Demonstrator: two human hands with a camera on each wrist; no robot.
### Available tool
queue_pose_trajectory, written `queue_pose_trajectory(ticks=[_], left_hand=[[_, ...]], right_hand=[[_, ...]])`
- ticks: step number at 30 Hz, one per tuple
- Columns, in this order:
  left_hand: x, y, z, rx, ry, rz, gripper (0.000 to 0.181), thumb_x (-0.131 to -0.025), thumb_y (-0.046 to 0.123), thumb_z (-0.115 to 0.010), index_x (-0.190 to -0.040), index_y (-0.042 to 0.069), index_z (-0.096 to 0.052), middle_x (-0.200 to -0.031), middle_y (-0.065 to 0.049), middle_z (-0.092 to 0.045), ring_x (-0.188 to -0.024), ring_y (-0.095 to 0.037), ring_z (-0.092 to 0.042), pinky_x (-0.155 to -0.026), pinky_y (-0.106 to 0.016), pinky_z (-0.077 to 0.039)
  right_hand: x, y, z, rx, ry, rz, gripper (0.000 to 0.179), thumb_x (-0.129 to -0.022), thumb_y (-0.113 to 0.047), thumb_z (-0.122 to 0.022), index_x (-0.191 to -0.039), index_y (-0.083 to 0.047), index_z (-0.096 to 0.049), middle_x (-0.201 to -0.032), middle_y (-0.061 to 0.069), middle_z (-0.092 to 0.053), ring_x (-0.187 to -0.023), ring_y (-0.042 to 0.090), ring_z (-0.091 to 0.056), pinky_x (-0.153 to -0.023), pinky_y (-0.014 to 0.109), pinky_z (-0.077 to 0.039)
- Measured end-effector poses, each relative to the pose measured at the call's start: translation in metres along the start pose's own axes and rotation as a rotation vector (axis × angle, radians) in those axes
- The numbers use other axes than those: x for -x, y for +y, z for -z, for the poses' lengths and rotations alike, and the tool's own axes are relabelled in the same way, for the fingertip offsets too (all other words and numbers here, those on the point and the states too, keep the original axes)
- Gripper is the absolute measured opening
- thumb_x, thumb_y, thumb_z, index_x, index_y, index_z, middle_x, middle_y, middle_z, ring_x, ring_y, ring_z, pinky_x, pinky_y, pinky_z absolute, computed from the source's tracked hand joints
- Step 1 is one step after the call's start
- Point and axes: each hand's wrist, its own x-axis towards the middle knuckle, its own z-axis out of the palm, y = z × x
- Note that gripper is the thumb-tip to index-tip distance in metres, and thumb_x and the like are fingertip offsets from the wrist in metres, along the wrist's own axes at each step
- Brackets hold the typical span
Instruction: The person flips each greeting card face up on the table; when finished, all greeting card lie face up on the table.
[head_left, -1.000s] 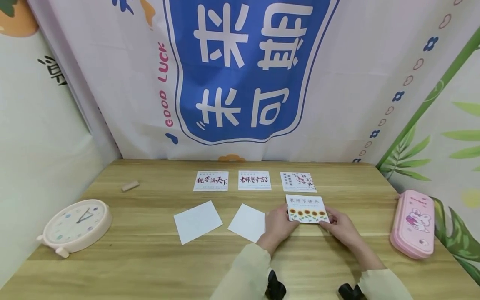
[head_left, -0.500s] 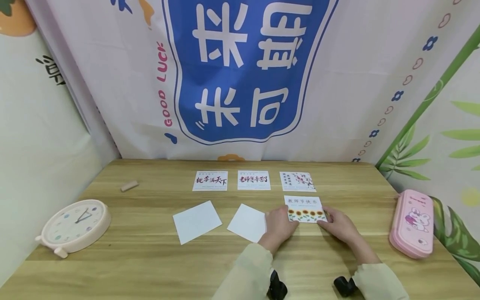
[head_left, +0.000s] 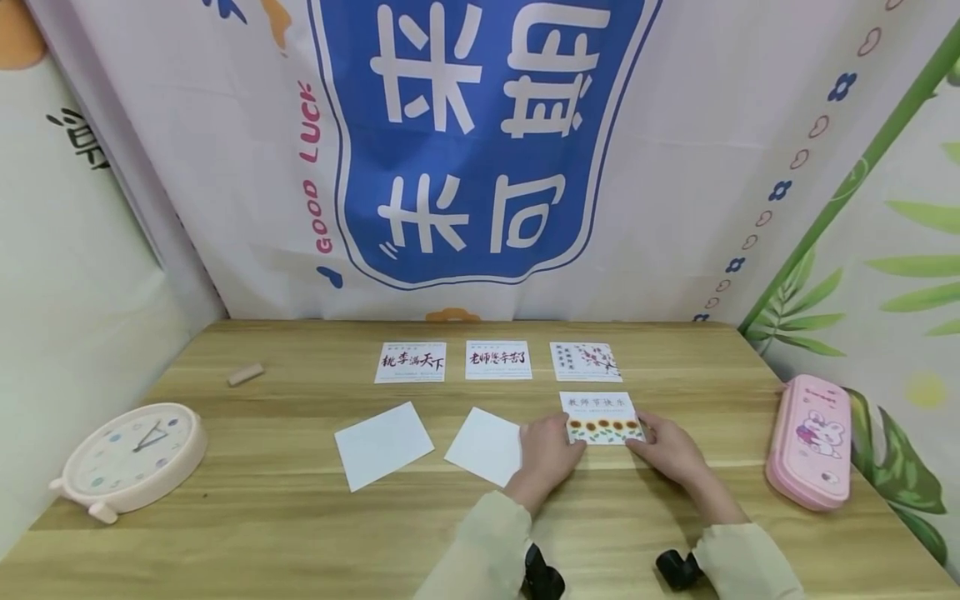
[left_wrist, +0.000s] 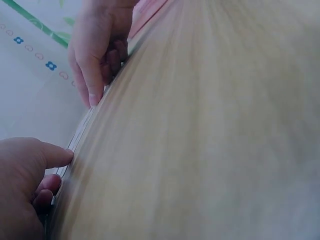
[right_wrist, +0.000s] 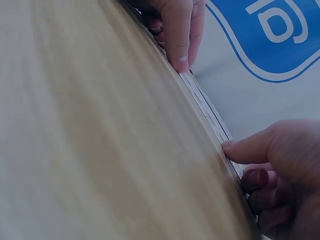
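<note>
A white card [head_left: 602, 414] with a row of sunflowers and Chinese writing lies low on the wooden table, just in front of the blossom card [head_left: 587, 362]. My left hand [head_left: 546, 454] holds its left side, thumb at the near corner. On the opposite side my right hand [head_left: 671, 452] holds it the same way, thumb at the near right corner. The left wrist view shows the card's thin edge [left_wrist: 81, 131] between both thumbs, close along the table surface. Beside my left hand lies a blank white card [head_left: 483, 446], partly covered by that hand.
Two cards with dark red writing, a left one [head_left: 410, 362] and a middle one [head_left: 498, 360], continue the back row. Another blank card [head_left: 384, 446] lies askew at left. A clock [head_left: 135, 458] and a small beige stick [head_left: 246, 375] are far left; a pink pencil case [head_left: 812, 442] stands right.
The sunflower card's far edge has come down slightly and the card lies straighter, both hands still at its sides. The whole head view has shifted a little to the left.
</note>
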Motion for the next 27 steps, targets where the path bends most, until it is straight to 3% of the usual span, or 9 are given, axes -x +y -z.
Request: queue_pose_trajectory(ticks=[3, 7, 11, 16, 21, 27], left_hand=[[0.001, -0.002, 0.003, 0.067, 0.048, -0.017, 0.024, -0.074, 0.024, -0.064, -0.087, 0.004, -0.063, -0.060, 0.004, -0.057, -0.072, -0.015, -0.058, -0.077, -0.033, -0.036], [0.001, -0.002, 0.011, 0.252, 0.065, -0.002, 0.025, -0.076, 0.021, -0.062, -0.092, 0.003, -0.061, -0.059, 0.010, -0.050, -0.058, -0.006, -0.050, -0.065, -0.025, -0.040], [0.001, 0.000, 0.029, 0.397, 0.040, 0.023, 0.033, -0.077, 0.018, -0.061, -0.106, 0.002, -0.058, -0.062, 0.010, -0.049, -0.054, -0.002, -0.044, -0.055, -0.019, -0.039], [0.000, -0.006, 0.061, 0.369, 0.033, -0.011, 0.033, -0.078, 0.017, -0.060, -0.108, 0.004, -0.057, -0.068, 0.009, -0.054, -0.062, -0.005, -0.049, -0.059, -0.019, -0.041], [0.001, -0.028, 0.084, 0.283, 0.069, -0.058, 0.032, -0.078, 0.016, -0.060, -0.108, 0.004, -0.056, -0.069, 0.006, -0.054, -0.063, -0.008, -0.050, -0.059, -0.020, -0.042], [0.008, -0.053, 0.107, 0.261, 0.046, -0.012, 0.038, -0.078, 0.017, -0.062, -0.112, 0.003, -0.053, -0.071, 0.005, -0.053, -0.067, -0.011, -0.050, -0.060, -0.023, -0.041]], right_hand=[[0.000, -0.001, 0.001, -0.074, -0.009, 0.006, 0.056, -0.081, -0.016, -0.058, -0.127, 0.006, -0.034, -0.050, 0.001, -0.038, -0.041, 0.011, -0.032, -0.041, 0.024, -0.030], [0.002, -0.005, 0.007, -0.205, -0.023, 0.029, 0.059, -0.081, -0.013, -0.059, -0.128, 0.008, -0.029, -0.051, 0.001, -0.041, -0.041, 0.008, -0.032, -0.039, 0.022, -0.030], [0.006, -0.022, 0.010, -0.278, -0.011, 0.086, 0.062, -0.080, -0.013, -0.061, -0.128, 0.008, -0.029, -0.057, 0.006, -0.047, -0.044, 0.008, -0.034, -0.041, 0.021, -0.030], [0.008, -0.048, 0.002, -0.366, -0.017, 0.168, 0.064, -0.079, -0.010, -0.062, -0.128, 0.008, -0.027, -0.064, 0.015, -0.052, -0.049, 0.009, -0.038, -0.043, 0.021, -0.032], [0.003, -0.070, -0.008, -0.426, -0.055, 0.205, 0.062, -0.079, -0.009, -0.062, -0.129, 0.005, -0.028, -0.067, 0.016, -0.053, -0.052, 0.011, -0.042, -0.046, 0.022, -0.036], [-0.002, -0.089, -0.019, -0.455, -0.059, 0.260, 0.059, -0.077, -0.005, -0.062, -0.127, 0.004, -0.032, -0.066, 0.005, -0.052, -0.054, 0.011, -0.044, -0.049, 0.023, -0.037]])
